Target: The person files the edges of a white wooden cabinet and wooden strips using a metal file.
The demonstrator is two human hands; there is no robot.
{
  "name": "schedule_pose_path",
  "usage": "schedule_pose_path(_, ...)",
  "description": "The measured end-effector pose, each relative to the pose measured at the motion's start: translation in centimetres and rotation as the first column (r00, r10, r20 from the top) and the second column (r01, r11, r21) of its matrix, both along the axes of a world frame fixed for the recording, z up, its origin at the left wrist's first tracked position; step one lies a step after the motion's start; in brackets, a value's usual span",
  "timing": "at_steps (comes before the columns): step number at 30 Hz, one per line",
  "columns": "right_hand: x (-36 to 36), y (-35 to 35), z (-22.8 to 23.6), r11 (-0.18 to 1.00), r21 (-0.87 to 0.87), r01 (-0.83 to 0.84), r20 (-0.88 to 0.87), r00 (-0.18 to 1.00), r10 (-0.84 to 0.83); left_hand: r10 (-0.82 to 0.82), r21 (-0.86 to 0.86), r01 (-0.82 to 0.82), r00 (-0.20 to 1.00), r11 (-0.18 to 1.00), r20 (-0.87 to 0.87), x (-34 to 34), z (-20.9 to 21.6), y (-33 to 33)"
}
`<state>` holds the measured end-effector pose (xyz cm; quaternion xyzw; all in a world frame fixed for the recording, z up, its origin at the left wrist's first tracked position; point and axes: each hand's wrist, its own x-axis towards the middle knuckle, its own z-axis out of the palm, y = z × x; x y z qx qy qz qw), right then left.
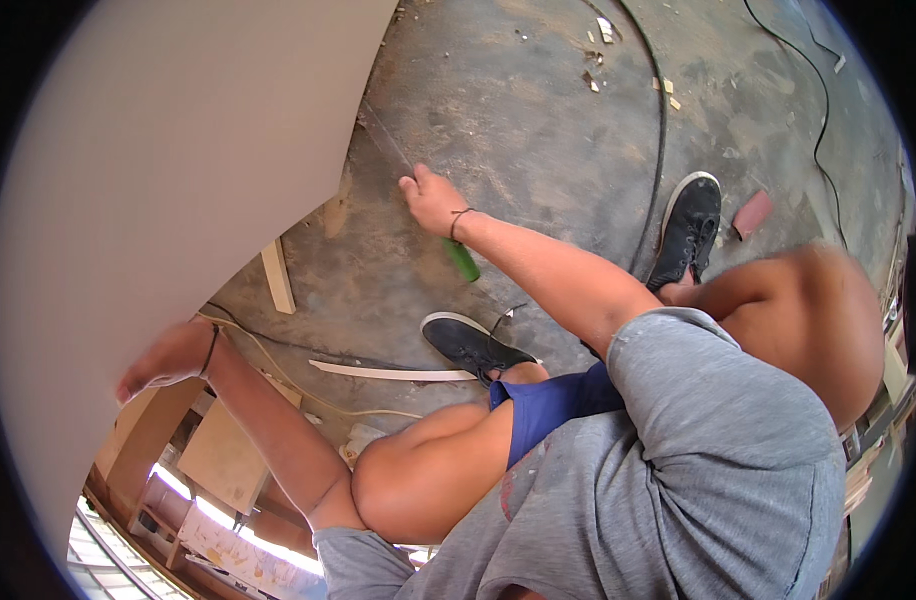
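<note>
Gripping, right hand (430, 197): fist closed on a green-handled blade (462, 259), handle below the wrist, tip at the panel edge.
Left hand (163, 358): flat against the pale panel (168, 170), fingers spread.

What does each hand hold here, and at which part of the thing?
The right hand grips a green-handled tool by its handle, near the blade end. The left hand presses flat against the lower edge of the large pale board, steadying rather than gripping it.

A dusty grey concrete floor (538, 130) fills the scene, strewn with small wood chips (603, 30) at the far side. Black cables (661, 130) curve across it on the right, and a pale wood strip (388, 373) lies nearer. At the near left, plywood offcuts (223, 455) catch bright daylight.
</note>
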<state>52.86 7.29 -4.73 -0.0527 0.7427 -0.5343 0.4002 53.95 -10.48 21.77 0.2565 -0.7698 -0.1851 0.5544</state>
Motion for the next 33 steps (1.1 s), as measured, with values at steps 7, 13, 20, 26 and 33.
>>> schedule_pose_path(7, -1.6, 2.7, 0.2, 0.995, 0.021, -0.102, -0.056, 0.993, 0.103, 0.129, 0.034, -0.132, 0.989, 0.991, 0.071, 1.5, 0.5, -0.9)
schedule_pose_path(13, -1.3, 0.6, -0.8, 0.996, 0.009, -0.087, -0.033, 0.996, 0.087, 0.069, 0.086, -0.071, 0.997, 0.994, 0.028, 1.0, -0.5, -0.8)
schedule_pose_path(20, -1.6, 3.4, -0.1, 0.996, 0.022, -0.089, -0.021, 0.996, 0.09, 0.188, 0.077, -0.187, 0.982, 0.979, -0.007, 1.2, -0.4, -0.6)
schedule_pose_path(26, -1.8, -0.1, -0.1, 0.99, 0.029, -0.136, -0.038, 0.99, 0.137, 0.096, -0.002, -0.096, 0.995, 0.995, 0.003, 0.6, -0.3, -0.5)
schedule_pose_path(33, -0.4, 2.4, 0.8, 0.983, 0.056, -0.173, 0.049, 0.984, 0.171, 0.183, 0.041, -0.183, 0.983, 0.982, 0.007, 1.4, -0.5, -1.0)
